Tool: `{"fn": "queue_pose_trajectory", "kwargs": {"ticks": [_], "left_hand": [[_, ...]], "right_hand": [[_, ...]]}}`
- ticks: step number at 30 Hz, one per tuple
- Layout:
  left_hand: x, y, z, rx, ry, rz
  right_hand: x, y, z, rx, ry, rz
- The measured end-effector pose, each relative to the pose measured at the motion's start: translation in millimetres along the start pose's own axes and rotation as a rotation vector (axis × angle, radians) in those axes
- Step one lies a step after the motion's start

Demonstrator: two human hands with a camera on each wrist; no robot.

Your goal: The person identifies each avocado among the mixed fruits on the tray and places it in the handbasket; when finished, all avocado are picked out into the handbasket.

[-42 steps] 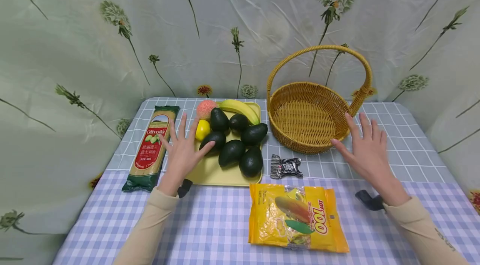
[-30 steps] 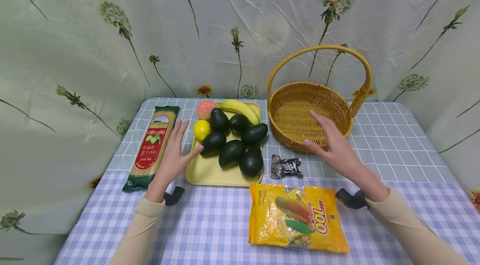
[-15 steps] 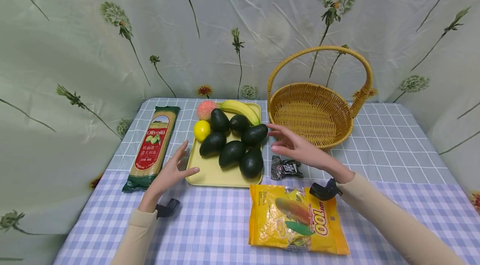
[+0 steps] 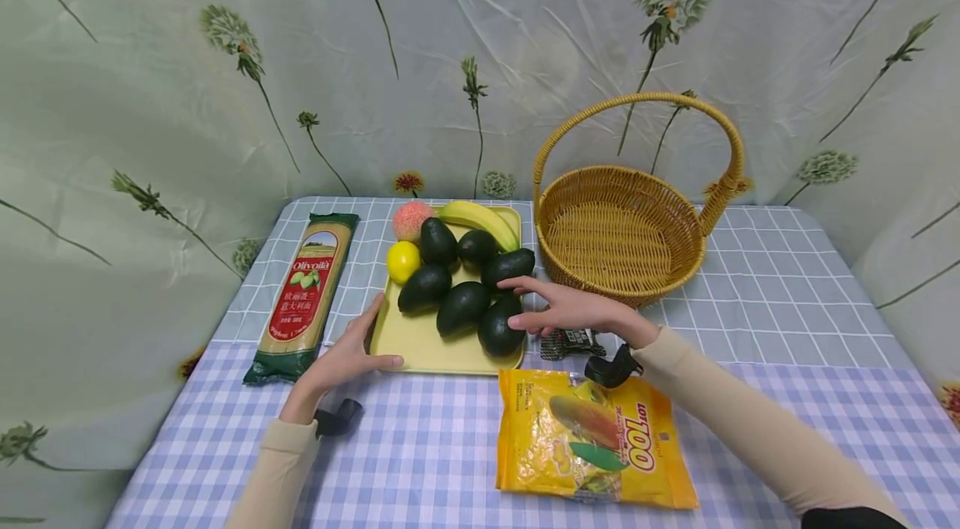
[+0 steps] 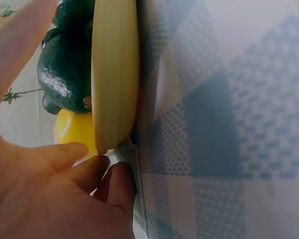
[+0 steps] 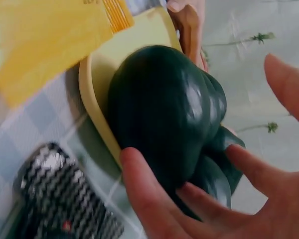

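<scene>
A pale yellow tray [image 4: 420, 350] bears several dark green avocados [image 4: 462, 308], a lemon [image 4: 403, 262], a banana [image 4: 480, 222] and a pink round fruit [image 4: 412, 219]. At its front left corner is my left hand [image 4: 341, 362], thumb spread; in the left wrist view its fingertips meet the tray's rim [image 5: 117, 74]. My right hand [image 4: 570, 308] reaches over the tray's right edge, thumb and fingers spread about the front right avocado [image 6: 154, 109]. The right wrist view shows fingertips close against that avocado, without a closed grip.
A wicker basket [image 4: 611, 242] with a tall handle stands behind right. A black-and-silver packet [image 4: 573, 343] lies partly beneath my right hand. In front is a yellow candy bag [image 4: 592, 441]; a spaghetti packet [image 4: 303, 296] lies left of the tray.
My right hand has swept left from beside the basket to the front right avocado. My left hand has come down from above the tray to its front left corner.
</scene>
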State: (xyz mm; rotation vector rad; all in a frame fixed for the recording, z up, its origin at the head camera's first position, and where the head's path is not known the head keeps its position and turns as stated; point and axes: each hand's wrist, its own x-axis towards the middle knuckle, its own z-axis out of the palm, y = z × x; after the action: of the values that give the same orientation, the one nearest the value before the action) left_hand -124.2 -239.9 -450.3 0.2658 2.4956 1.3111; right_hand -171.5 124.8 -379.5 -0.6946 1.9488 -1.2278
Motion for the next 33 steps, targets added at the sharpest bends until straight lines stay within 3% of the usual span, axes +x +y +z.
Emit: {"fn": "queue_pose_trajectory", "kwargs": {"ticks": [5,13,17,21,28,33], "left_hand": [[-0.2,-1.0,0.2,0.031,-0.016,0.008],[0.0,-0.5,0.8,0.066,-0.008,0.018],[0.5,-1.5,0.4,0.069,-0.003,0.018],[0.8,-2.6,0.5,0.078,0.000,0.023],[1.0,-2.4,1.8,0.081,0.009,0.013],[1.8,-3.1,2.5,0.089,0.020,0.024]], "right_hand": [[9.5,-4,10,-0.091,0.022,0.000],[18.5,-3,25,-0.350,0.175,0.042],[17.5,-3,28,-0.329,0.212,0.048],[11.8,-2,23,-0.278,0.216,-0.004],[-8.6,-5,-1,-0.098,0.187,-0.066],[-26.1,-12,-27,0.005,0.243,-0.073]]}}
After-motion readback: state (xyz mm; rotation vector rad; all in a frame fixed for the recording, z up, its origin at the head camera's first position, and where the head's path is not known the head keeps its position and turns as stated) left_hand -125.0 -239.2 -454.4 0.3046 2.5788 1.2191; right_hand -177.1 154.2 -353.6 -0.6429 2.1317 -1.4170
